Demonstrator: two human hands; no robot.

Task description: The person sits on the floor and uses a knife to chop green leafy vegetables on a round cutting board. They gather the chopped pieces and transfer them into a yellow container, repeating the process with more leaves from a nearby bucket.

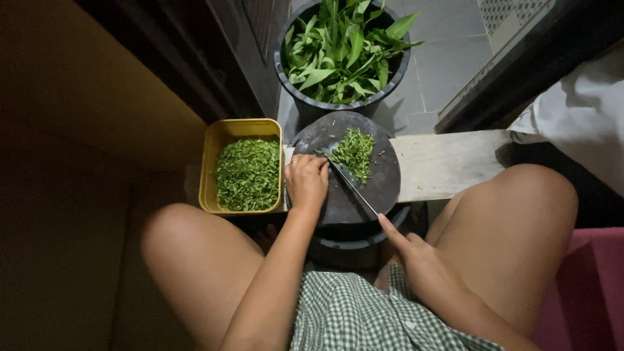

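A: We sit low with the round dark cutting board (364, 188) resting on a pale plank (448, 162) between our knees. Our right hand (419, 263) holds the knife (351, 185); the fingers are closed round the handle with the forefinger stretched along it, and the blade lies slanting across the board.

B: And our left hand (305, 182) sits curled at the board's left edge, knuckles up. Whether it has hold of any stems we cannot tell; the fingers hide what lies under them.

A: A small heap of chopped greens (354, 153) lies on the far half of the board, just beyond the blade tip.

B: As for how far along we are, we judge it well under way but not near done. The yellow tub (208, 162) at the board's left side already carries a good layer of fine cut leaves (247, 174), while the black bucket (286, 78) past the board's far edge looks full of whole leaves (341, 49).

A: Much is hard to read, though. The left of the view is deep shadow, the knife handle is buried in our grip, and a dark tub (354, 244) under the board shows only its rim. We cannot see how deep the bucket goes.
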